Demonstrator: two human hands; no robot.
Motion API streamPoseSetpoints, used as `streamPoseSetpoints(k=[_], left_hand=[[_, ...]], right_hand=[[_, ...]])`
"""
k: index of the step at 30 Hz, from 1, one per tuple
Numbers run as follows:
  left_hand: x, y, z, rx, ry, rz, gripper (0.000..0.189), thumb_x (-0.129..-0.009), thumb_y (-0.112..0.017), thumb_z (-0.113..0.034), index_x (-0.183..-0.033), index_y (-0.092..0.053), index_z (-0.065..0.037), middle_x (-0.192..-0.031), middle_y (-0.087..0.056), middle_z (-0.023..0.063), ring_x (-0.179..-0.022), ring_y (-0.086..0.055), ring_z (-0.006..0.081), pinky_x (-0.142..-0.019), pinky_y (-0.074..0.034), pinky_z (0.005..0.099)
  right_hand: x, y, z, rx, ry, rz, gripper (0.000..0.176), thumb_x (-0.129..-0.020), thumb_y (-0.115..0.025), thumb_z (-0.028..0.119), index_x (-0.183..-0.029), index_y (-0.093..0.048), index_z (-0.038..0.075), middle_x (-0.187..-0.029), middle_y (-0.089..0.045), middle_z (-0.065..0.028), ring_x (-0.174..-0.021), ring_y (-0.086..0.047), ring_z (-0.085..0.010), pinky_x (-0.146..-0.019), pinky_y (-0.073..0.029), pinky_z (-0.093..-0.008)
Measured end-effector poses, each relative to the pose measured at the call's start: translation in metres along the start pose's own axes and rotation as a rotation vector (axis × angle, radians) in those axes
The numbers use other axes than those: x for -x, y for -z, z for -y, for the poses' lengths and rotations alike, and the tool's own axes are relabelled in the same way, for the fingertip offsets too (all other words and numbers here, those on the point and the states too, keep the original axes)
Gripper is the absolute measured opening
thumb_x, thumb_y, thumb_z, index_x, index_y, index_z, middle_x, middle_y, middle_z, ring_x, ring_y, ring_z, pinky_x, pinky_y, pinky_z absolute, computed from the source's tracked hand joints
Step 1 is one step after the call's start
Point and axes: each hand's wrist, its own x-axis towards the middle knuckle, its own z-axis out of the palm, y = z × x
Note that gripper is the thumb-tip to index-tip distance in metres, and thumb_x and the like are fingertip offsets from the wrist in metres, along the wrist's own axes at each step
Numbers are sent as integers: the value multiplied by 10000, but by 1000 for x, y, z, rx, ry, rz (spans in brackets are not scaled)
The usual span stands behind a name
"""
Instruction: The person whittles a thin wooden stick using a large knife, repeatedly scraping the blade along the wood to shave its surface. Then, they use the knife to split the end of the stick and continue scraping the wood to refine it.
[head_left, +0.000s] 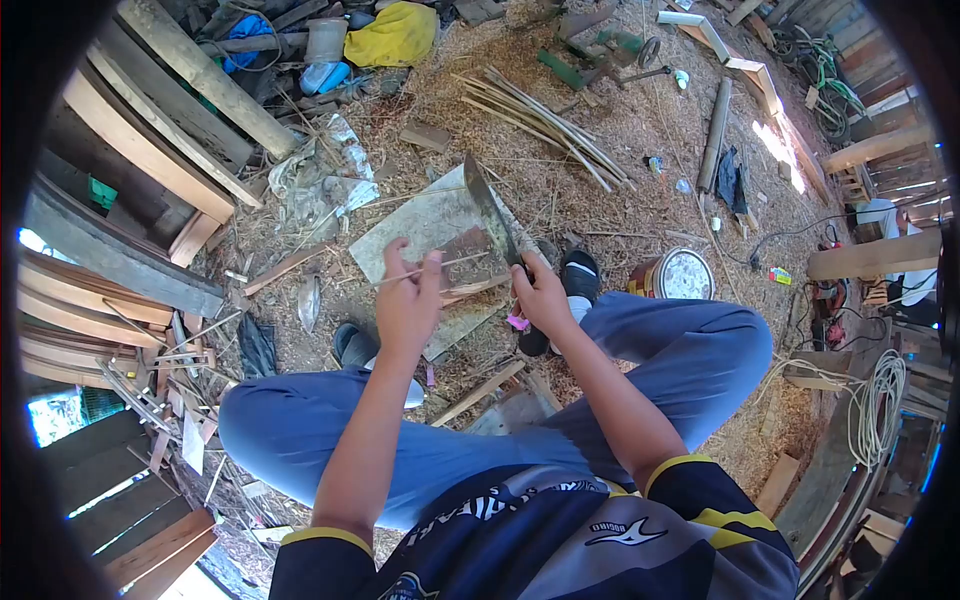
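Between my knees, my left hand pinches a thin bamboo strip that points to the right, its thumb and forefinger raised. My right hand is wrapped around the handle of a machete, whose long dark blade slants up and to the left. Some pink material shows at the bottom of that grip. Beneath both hands a wooden block rests over a pale, worn board on the ground. The strip's free end lies just left of the blade in this view.
Wood shavings cover the ground. Beyond the board lies a bundle of bamboo strips. A lidded bucket stands beside my right knee. Curved timbers line the left side, near crumpled clear plastic. A coiled rope hangs at right.
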Motion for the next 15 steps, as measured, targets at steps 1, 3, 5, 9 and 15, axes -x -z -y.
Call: streamPoseSetpoints(k=[1,3,5,9,15], left_hand=[[-1,6,-2,7,-30,-52,416,-1102,-551,-316,-1386,-483,-19,-762,-654,118,-652,-640,244,-647,-495,416],[-2,15,-7,45,-71,-114,398,-1100,-543,-298,-1377,-484,-19,-783,-656,135,-662,-645,269,-660,-492,431],[-3,22,-12,109,-91,-129,325,-1104,-521,-261,-1310,-530,-10,-801,-653,152,-667,-645,300,-672,-490,444],[-6,30,-17,-17,-113,-5,223,-1097,-500,-205,-1113,-610,-12,-827,-648,183,-738,-647,372,-700,-494,461],[-7,44,-24,-264,-212,106,260,-1081,-565,-248,-971,-619,-19,-870,-644,174,-828,-644,400,-734,-492,471]], right_hand=[[-3,0,-9,-7,-5,2,313,-1092,-582,227,-1339,-576,36,-728,-611,-44,-507,-611,-133,-448,-485,-309],[-12,-3,-27,-22,-14,7,303,-1094,-580,223,-1334,-586,38,-726,-607,-36,-541,-609,-120,-471,-492,-309],[-16,-5,-45,121,2,-56,278,-1074,-594,261,-1252,-625,50,-744,-644,-118,-605,-664,-239,-574,-517,-375],[-12,-16,-44,205,124,-131,240,-1064,-609,287,-1130,-658,61,-759,-639,-194,-680,-679,-355,-646,-506,-439],[12,-29,29,220,183,15,244,-1079,-621,251,-990,-626,23,-672,-507,-75,-618,-450,-130,-578,-409,-349]])
